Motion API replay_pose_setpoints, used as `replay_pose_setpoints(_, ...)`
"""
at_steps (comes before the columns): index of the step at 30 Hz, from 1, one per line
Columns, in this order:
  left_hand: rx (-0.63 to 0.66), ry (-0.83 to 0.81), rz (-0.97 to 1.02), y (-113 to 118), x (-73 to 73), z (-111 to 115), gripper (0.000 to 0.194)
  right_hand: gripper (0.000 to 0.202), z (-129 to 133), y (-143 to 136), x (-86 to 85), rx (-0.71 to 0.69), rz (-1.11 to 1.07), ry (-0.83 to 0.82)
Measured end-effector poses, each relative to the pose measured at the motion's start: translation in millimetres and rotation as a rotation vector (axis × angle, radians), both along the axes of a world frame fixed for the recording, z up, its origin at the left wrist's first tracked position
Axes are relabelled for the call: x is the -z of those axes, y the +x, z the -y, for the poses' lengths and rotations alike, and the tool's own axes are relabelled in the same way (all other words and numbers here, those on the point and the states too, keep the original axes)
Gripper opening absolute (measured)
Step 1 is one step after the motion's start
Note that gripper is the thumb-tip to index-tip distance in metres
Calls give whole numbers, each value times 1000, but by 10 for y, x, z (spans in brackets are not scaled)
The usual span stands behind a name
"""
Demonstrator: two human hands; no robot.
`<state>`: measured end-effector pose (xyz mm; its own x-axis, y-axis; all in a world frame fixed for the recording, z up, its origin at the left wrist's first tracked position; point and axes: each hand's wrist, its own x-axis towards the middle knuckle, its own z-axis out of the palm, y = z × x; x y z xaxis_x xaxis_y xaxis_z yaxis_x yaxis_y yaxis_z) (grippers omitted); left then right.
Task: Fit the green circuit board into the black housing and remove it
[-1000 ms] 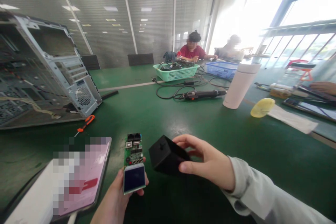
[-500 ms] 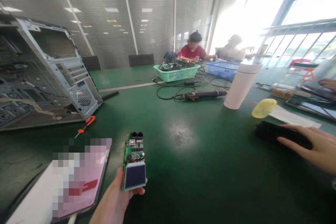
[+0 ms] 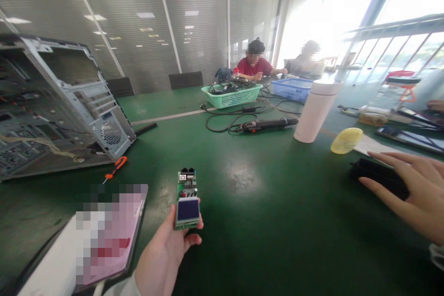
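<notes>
My left hand (image 3: 164, 245) is closed around the lower end of a small green circuit board (image 3: 181, 189). A dark square screen (image 3: 188, 210) and a row of ports at the top face me. At the right, my right hand (image 3: 412, 189) reaches around a black elongated casing (image 3: 378, 175), thumb on the near side and fingers on the far side. The casing is low over or on the green table (image 3: 263, 236); its right end is hidden by the hand.
An open computer case (image 3: 114, 125) stands at the left, with an orange-handled screwdriver (image 3: 120, 163) and a phone (image 3: 128, 236) nearer. Ahead are an electric screwdriver (image 3: 267, 125), a pink bottle (image 3: 315, 111), a yellow item (image 3: 347, 141) and a green basket (image 3: 236, 97). Other people sit beyond.
My left hand has moved the circuit board slightly right and up, away from me. My right hand has spread further over the black casing, which has shifted a little to the right.
</notes>
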<state>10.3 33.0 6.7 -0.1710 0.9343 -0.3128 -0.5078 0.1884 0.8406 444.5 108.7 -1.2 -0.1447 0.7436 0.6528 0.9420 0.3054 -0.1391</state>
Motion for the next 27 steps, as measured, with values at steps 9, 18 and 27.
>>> replay_pose_setpoints(9,-59,64,-45,68,169,-92,50,34,164,-1344,-330,-301,60,125)
replay_pose_setpoints(18,-86,411,-933,46,-61,186,30,44,292,-2303,-420,-813,-392,-335)
replay_pose_setpoints(27,18,796,-1312,21,-47,159,38,44,238,-2353,-283,-984,-257,-419)
